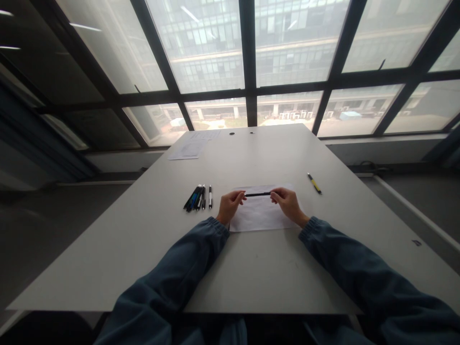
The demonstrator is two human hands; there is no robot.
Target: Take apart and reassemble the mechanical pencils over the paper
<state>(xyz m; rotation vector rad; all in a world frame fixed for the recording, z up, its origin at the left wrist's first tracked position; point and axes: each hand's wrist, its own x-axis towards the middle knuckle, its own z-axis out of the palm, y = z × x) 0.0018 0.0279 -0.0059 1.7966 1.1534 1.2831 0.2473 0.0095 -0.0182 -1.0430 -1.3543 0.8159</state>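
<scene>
A slim black pen (258,194) is stretched level between my two hands, over a sheet of white paper (264,218). My left hand (230,206) pinches its left end between thumb and fingers. At the other end, my right hand (287,203) grips the pen in the same kind of pinch. Left of my left hand, a bunch of several pens (195,198), mostly black with some blue, lies on the table. One black and white pen (210,197) lies apart from them, closer to my hand. Beyond my right hand rests a yellow and black pen (314,183).
The white table (143,258) reaches to a wall of windows. Printed sheets (190,146) lie at its far left. Two small dark round spots, one a hole or cap (232,133), show near the far edge. A small dark mark (416,243) is at the right.
</scene>
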